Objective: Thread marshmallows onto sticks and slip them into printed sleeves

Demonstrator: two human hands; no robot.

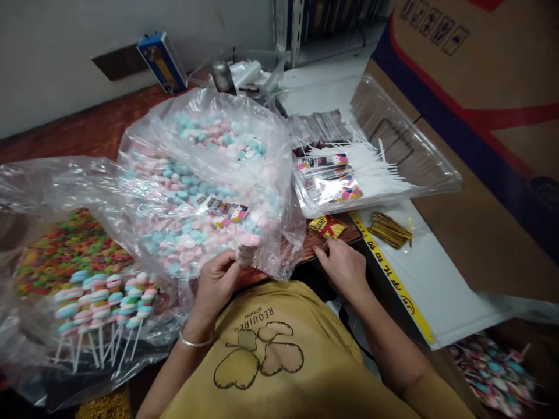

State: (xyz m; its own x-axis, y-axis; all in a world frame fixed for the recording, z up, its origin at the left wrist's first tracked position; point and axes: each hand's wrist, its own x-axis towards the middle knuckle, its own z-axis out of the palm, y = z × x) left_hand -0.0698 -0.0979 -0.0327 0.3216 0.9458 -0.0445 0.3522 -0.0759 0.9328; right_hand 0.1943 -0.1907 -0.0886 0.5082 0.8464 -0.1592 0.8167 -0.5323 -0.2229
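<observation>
My left hand (217, 282) pinches a small clear wrapper with pink candy (248, 249) at its top, just above the table's front edge. My right hand (344, 266) is curled at the table edge, beside a yellow and red packet (326, 227); whatever its fingers may hold is too small to make out. Behind my left hand lies a big clear bag of pink, blue and white candies (192, 192), with a printed wrapper (225, 210) on top. To the left, candy skewers on white sticks (102, 299) rest on a bag of colourful ring candies (72, 253).
A clear plastic tray (375, 201) holds white sticks (371, 169) and printed wrappers (329, 187). Gold twist ties (390, 228) lie to its front right. A large cardboard box (489, 145) stands at the right, above finished-looking wrapped candies (495, 372). A blue box (162, 61) is at the back.
</observation>
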